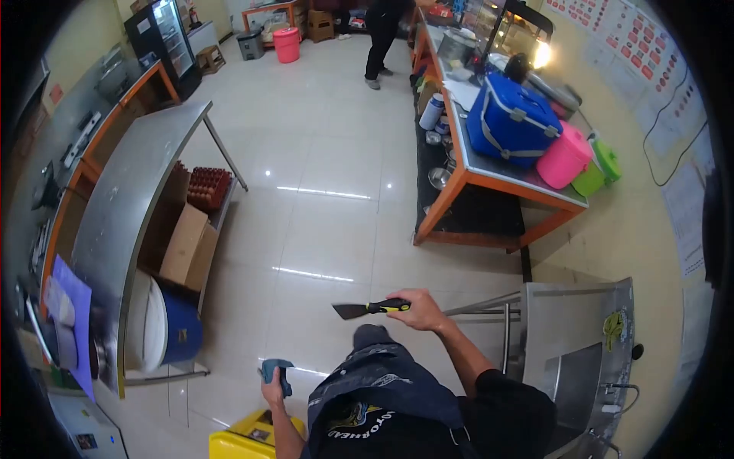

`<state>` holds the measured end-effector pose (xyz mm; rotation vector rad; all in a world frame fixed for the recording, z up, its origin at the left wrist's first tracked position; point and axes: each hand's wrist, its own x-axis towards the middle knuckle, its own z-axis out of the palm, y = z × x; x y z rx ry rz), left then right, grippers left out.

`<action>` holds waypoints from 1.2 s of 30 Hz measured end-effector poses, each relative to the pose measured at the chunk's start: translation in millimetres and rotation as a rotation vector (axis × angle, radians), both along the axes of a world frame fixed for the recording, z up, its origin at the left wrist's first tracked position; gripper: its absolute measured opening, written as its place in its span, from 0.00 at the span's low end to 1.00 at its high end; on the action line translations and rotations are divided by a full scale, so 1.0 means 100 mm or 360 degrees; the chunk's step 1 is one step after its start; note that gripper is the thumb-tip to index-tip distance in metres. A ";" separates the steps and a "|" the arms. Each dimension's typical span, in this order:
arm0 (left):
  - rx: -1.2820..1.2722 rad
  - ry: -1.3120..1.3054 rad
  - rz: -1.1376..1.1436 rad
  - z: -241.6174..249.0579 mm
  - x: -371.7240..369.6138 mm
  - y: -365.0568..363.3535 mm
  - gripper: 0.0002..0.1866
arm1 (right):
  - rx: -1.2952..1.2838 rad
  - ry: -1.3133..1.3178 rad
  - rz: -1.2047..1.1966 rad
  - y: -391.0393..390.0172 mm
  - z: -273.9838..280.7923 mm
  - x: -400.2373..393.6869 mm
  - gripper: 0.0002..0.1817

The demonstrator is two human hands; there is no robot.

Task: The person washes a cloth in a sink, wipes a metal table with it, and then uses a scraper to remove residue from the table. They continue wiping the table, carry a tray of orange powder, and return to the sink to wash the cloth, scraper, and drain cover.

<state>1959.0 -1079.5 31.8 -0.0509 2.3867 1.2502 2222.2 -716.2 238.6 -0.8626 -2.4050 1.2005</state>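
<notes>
In the head view, my right hand [419,309] is closed around the handle of a putty knife [370,308]. Its black handle has yellow-green accents, and the flat metal blade points left, above the tiled floor. Lower and to the left, my left hand [272,388] grips a folded blue-grey cloth [277,372]. Below that hand stands a yellow bucket or bin [229,445], partly cut off by the bottom edge. A dark apron [367,375] covers the front of my body.
A steel table [145,161] stands left, with a cardboard box [187,241] and a blue drum [183,325] below. At right are a steel sink [569,382] and an orange-framed table [527,189] bearing a blue cooler [512,118]. A person [382,34] stands at the back.
</notes>
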 end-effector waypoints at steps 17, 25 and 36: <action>-0.0015 0.0909 0.0870 1.10 -4.31 0.87 0.34 | -0.2064 0.0217 0.0449 1.33 -0.47 -5.86 0.20; -0.1449 0.0844 0.0761 1.46 -6.31 0.77 0.34 | -0.1111 0.0135 0.0422 2.21 -0.28 -8.75 0.14; -0.1264 0.0152 0.0969 1.22 -7.28 0.55 0.48 | -0.0802 0.0556 0.0165 3.52 -0.67 -10.94 0.20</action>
